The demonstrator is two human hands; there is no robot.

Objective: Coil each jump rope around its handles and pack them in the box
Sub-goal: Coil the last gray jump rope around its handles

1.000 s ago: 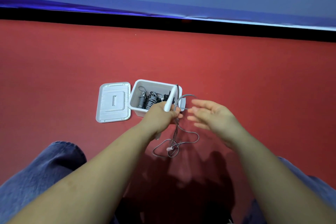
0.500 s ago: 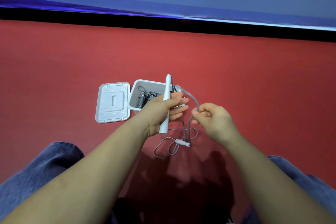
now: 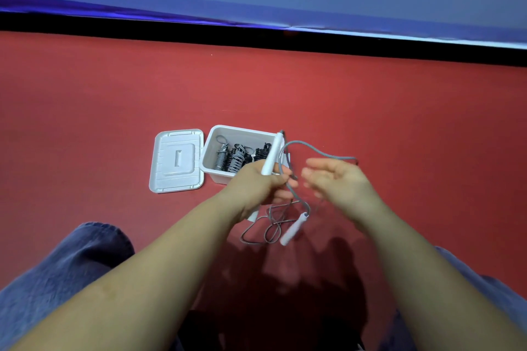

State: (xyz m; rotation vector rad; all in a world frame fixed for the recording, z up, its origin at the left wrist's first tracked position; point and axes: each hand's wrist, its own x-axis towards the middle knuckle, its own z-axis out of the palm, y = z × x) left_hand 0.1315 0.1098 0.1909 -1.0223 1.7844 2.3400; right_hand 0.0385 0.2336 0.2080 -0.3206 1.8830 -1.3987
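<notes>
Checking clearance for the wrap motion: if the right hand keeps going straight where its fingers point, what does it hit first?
The right hand points left, toward the left hand. First in line looks like the grey rope hanging beside the left hand's fingers, then those fingers. Depth is unclear, so it may pass just in front.

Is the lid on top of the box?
No, the lid lies flat on the red floor just left of the open box, which shows coiled ropes inside.
</notes>
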